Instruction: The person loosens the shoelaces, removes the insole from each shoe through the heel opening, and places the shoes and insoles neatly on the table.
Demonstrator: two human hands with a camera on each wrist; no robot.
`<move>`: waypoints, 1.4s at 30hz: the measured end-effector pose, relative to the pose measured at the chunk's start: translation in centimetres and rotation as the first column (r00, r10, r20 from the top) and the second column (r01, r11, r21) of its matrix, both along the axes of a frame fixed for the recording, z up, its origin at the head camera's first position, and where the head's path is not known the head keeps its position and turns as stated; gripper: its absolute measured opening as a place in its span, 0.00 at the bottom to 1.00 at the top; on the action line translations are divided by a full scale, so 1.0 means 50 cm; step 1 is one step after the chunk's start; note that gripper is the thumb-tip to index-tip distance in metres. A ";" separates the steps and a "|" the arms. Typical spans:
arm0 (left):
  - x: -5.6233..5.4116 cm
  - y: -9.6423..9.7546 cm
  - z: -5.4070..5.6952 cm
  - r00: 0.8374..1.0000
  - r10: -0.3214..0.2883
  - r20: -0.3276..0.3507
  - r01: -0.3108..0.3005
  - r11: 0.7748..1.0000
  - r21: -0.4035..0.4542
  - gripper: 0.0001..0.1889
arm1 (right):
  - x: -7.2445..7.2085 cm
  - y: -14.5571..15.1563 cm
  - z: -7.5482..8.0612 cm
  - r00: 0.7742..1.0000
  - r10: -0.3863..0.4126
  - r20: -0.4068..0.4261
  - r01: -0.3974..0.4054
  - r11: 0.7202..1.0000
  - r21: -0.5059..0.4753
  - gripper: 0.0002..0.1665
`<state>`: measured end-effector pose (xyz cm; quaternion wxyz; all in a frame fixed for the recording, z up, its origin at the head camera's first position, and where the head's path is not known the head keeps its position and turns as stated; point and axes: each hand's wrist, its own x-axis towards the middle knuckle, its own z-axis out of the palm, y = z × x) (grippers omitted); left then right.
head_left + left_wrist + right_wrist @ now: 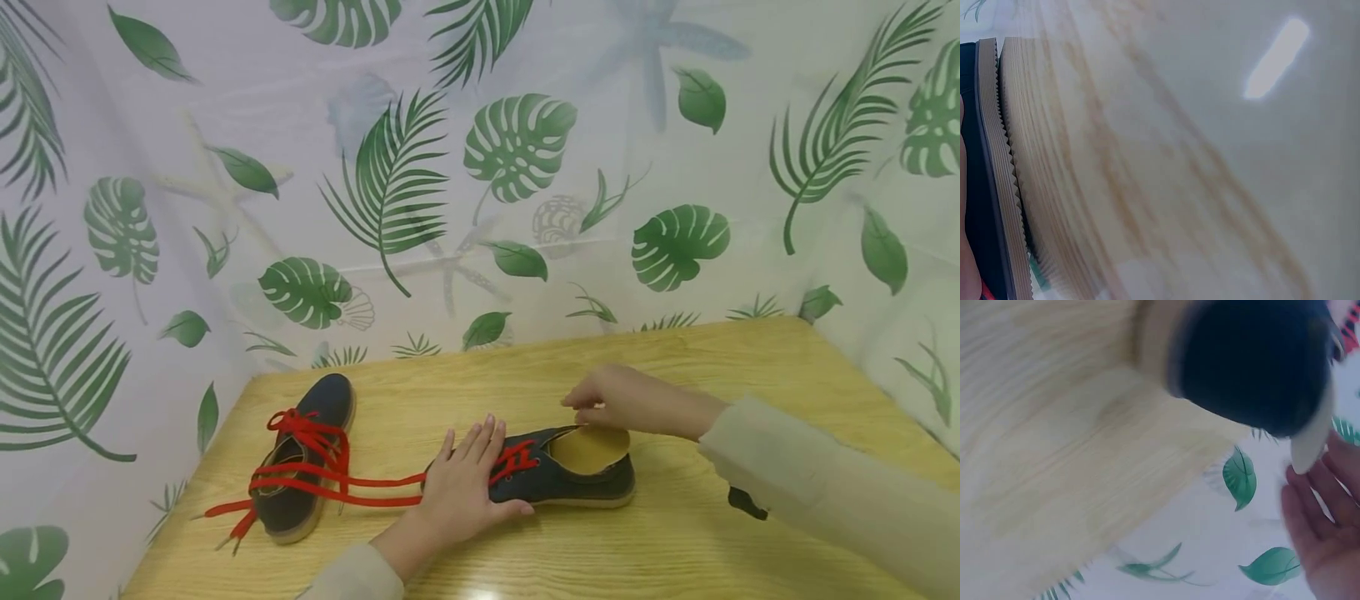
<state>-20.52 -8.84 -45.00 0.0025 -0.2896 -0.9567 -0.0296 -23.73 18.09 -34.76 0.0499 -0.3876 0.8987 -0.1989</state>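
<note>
A dark blue canvas shoe [551, 487] lies on the table with its toe to the left. My left hand [465, 483] rests on its front part, fingers spread and straight. A tan insole [588, 454] tilts up out of the shoe's heel opening. Just behind the heel, my right hand [630, 400] hovers with loosely bent fingers. In the right wrist view, the pale insole edge [1310, 447] sits right beside the fingertips; whether they touch is unclear. Red laces [517, 457] are threaded near the shoe's opening. The left wrist view shows the ribbed sole edge [1000, 156].
A second dark shoe [333, 400] with red laces stands at the table's left. Two long red lace strands [382, 492] run between the shoes. The wooden table [465, 383] meets a leaf-patterned cloth [420, 317] behind. A small black object [747, 503] shows beneath the right sleeve.
</note>
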 end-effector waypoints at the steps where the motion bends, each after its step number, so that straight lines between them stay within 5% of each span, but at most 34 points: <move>1: -0.001 0.001 -0.001 1.000 -0.002 -0.003 0.002 1.000 -0.001 0.56 | 0.006 0.004 -0.002 0.997 0.034 -0.076 -0.035 0.999 -0.006 0.14; 4: -0.001 0.003 -0.003 1.000 -0.003 -0.005 0.003 1.000 -0.005 0.56 | 0.022 0.023 -0.009 0.949 0.145 -0.281 -0.160 0.987 -0.031 0.19; 6: -0.001 0.003 -0.003 1.000 -0.001 -0.013 0.001 1.000 -0.011 0.56 | 0.029 0.038 -0.012 0.927 0.200 -0.317 -0.227 0.973 -0.050 0.21; 13: 0.000 0.002 0.003 1.000 0.004 -0.013 -0.004 1.000 -0.009 0.56 | 0.048 0.087 -0.013 0.942 0.289 -0.169 -0.295 0.955 -0.013 0.28; 17: -0.001 0.003 0.004 1.000 -0.001 -0.021 0.001 1.000 -0.009 0.56 | 0.048 0.102 -0.018 0.922 0.328 -0.206 -0.323 0.945 0.058 0.26; 22: -0.002 0.002 0.002 1.000 0.000 -0.028 0.000 1.000 -0.013 0.56 | 0.042 0.101 -0.023 0.817 0.393 -0.422 -0.373 0.918 0.134 0.20; 27: 0.001 0.001 0.000 1.000 0.007 -0.019 -0.007 1.000 -0.002 0.56 | 0.049 0.101 -0.025 0.748 0.390 -0.537 -0.332 0.920 0.206 0.19; 28: 0.001 0.001 0.000 1.000 0.007 -0.018 -0.007 1.000 -0.001 0.56 | 0.051 0.105 -0.028 0.689 0.398 -0.605 -0.286 0.917 0.278 0.14; 30: 0.002 0.001 0.000 1.000 0.006 -0.018 -0.006 1.000 0.000 0.56 | 0.051 0.114 -0.036 0.610 0.385 -0.692 -0.266 0.923 0.279 0.09; 34: 0.002 -0.001 -0.002 1.000 0.007 -0.019 -0.007 1.000 -0.008 0.56 | 0.051 0.139 -0.046 0.471 0.324 -0.820 -0.243 0.942 0.233 0.26; 35: 0.002 -0.001 -0.002 1.000 0.007 -0.019 -0.007 1.000 -0.010 0.56 | 0.051 0.143 -0.049 0.493 0.307 -0.814 -0.290 0.940 0.178 0.24; 37: 0.001 -0.002 -0.002 1.000 0.006 -0.019 -0.006 1.000 -0.010 0.56 | 0.053 0.150 -0.051 0.476 0.290 -0.830 -0.299 0.941 0.157 0.24; 42: 0.002 0.000 -0.003 1.000 0.003 -0.023 -0.003 1.000 0.002 0.56 | 0.050 0.145 -0.063 0.528 0.260 -0.809 -0.381 0.923 0.048 0.25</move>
